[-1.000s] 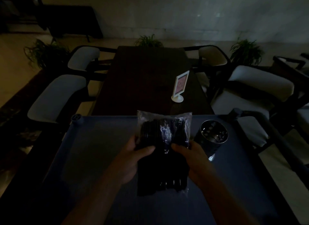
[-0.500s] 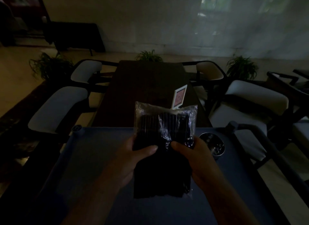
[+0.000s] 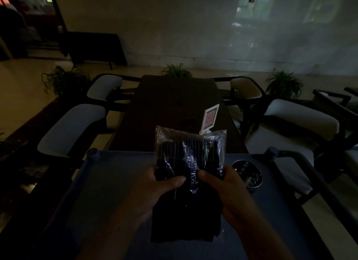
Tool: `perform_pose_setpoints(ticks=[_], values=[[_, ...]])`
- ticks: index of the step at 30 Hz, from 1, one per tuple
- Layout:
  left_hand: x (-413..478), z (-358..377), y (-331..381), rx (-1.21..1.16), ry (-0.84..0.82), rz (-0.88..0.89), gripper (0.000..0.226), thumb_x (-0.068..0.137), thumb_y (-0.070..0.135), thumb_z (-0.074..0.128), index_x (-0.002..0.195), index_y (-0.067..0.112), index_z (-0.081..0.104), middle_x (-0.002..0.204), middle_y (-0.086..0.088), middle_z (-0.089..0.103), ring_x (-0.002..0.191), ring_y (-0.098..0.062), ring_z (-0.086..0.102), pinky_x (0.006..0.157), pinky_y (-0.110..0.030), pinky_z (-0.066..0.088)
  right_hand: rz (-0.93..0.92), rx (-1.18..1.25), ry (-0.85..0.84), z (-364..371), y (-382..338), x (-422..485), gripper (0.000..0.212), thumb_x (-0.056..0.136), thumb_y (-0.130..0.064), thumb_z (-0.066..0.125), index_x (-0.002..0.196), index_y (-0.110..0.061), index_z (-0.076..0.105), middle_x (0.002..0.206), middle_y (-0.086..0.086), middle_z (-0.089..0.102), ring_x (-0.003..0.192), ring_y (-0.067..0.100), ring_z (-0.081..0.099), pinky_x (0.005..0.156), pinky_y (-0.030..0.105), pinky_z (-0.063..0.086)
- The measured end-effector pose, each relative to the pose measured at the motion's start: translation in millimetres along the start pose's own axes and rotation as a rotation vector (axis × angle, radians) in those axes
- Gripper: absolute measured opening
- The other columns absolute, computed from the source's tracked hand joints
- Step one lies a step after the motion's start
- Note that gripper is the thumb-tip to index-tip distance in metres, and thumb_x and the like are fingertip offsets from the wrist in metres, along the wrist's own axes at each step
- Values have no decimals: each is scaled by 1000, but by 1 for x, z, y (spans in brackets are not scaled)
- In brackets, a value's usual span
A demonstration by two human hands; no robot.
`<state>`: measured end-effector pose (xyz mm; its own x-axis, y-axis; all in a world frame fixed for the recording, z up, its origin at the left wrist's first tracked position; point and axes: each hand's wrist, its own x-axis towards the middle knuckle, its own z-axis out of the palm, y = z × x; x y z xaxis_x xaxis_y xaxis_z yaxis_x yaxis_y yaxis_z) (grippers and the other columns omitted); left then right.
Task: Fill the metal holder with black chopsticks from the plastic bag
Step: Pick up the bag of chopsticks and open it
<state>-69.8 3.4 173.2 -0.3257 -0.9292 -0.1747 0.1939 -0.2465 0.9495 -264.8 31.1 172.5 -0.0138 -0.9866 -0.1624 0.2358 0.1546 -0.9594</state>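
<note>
**Bag gripped in both hands, holder off to the right**

Gripping the bag [image 3: 190, 163] from both sides: with the left hand [image 3: 155, 194] at its left edge, thumb laid across the front, and with the right hand [image 3: 230, 192] at its right edge, thumb likewise pressed onto the plastic. Curled round it in both cases, with the other fingers behind and out of sight. Held up above the blue tray top [image 3: 108, 192], roughly upright, crinkled clear end uppermost. Packed with black chopsticks [image 3: 172, 151] lying lengthwise side by side, their ends showing as a ribbed row under the clear flap. Too dark lower down to tell single sticks apart.

Just right of the right hand, standing on the tray top near its far right corner: the holder [image 3: 251, 179], round, shiny, mouth up, its near-left rim hidden by the hand. Only dim glints inside; cannot tell what.

Beyond the tray top: a long dark table [image 3: 174, 105] with a small white sign [image 3: 210, 118] on it, the base tucked behind the bag's top corner. Flanked on either side by pale-cushioned chairs [image 3: 71, 128]. Further back, on the floor: plants [image 3: 283, 83].
</note>
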Motion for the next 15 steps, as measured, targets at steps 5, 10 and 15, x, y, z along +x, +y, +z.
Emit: perform_pose_setpoints(ticks=[5, 10, 15], values=[[0, 0, -4, -48, 15, -5, 40, 61, 17, 85, 99, 23, 74, 99, -8, 78, 91, -27, 74, 66, -32, 60, 9, -80, 13, 6, -5, 1, 34, 73, -21, 76, 106, -17, 67, 101, 7, 77, 93, 24, 75, 75, 36, 60], [1, -3, -1, 6, 83, 23, 34, 58, 21, 84, 91, 24, 76, 93, -7, 79, 85, -23, 75, 63, -28, 59, -190, -353, 128, 14, -16, 1, 47, 77, -29, 76, 108, -51, 48, 108, -13, 66, 95, -1, 68, 69, 18, 58], [-1, -6, -2, 59, 109, 66, 48, 60, 25, 85, 106, 21, 70, 95, -1, 78, 86, -20, 76, 65, -27, 60, -516, -790, 327, 33, -26, -3, 73, 75, -33, 77, 135, -38, 35, 140, -4, 40, 126, 7, 45, 97, 25, 45]])
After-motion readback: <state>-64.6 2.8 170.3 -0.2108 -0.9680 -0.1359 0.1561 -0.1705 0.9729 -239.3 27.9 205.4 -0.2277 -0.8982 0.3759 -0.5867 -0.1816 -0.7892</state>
